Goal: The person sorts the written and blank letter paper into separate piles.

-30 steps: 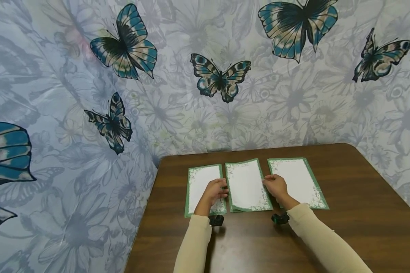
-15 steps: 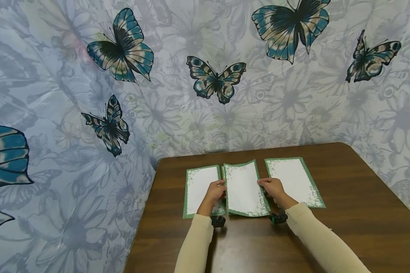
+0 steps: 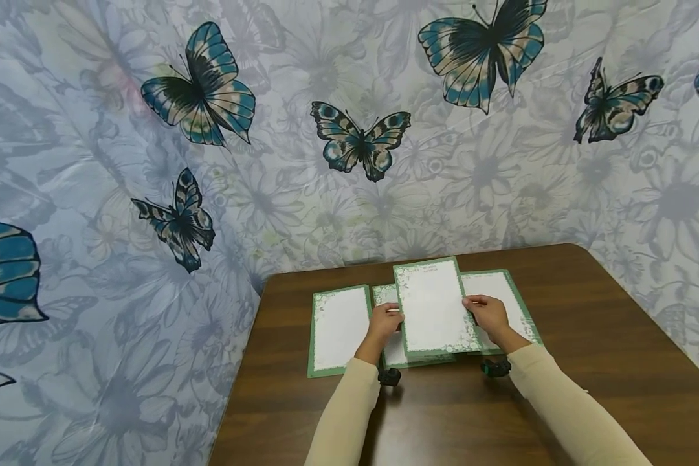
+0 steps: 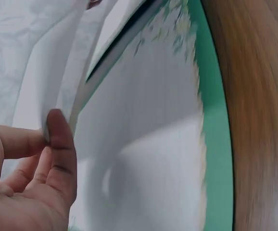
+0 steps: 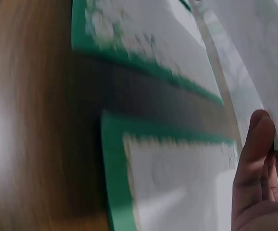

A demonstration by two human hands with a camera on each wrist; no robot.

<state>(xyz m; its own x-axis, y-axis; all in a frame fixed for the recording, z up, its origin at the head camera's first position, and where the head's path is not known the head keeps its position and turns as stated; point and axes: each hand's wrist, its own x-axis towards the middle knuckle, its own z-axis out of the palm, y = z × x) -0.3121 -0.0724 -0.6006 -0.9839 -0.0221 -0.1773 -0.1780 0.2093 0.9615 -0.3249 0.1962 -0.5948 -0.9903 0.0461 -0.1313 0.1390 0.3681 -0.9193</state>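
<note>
A white paper sheet with a green floral border point(image 3: 433, 307) is raised over the table, held at both side edges. My left hand point(image 3: 383, 327) pinches its left edge; in the left wrist view the thumb and fingers meet on the paper point(image 4: 47, 62). The right edge is pinched by my right hand point(image 3: 490, 317), whose fingers also show on the sheet in the right wrist view. Beneath it a similar middle sheet point(image 3: 391, 353) lies partly covered. A left sheet point(image 3: 340, 330) lies flat beside it, and a right sheet point(image 3: 503, 298) is partly hidden behind the raised one and my hand.
The brown wooden table point(image 3: 303, 414) has its far edge close to a wall covering point(image 3: 349, 226) printed with butterflies and flowers. A dark wrist device point(image 3: 390, 377) sits at the left wrist, another point(image 3: 496, 367) at the right.
Both hands have lifted the top sheet off the middle place and carried it to the right, uncovering another sheet below. The head view has shifted slightly.
</note>
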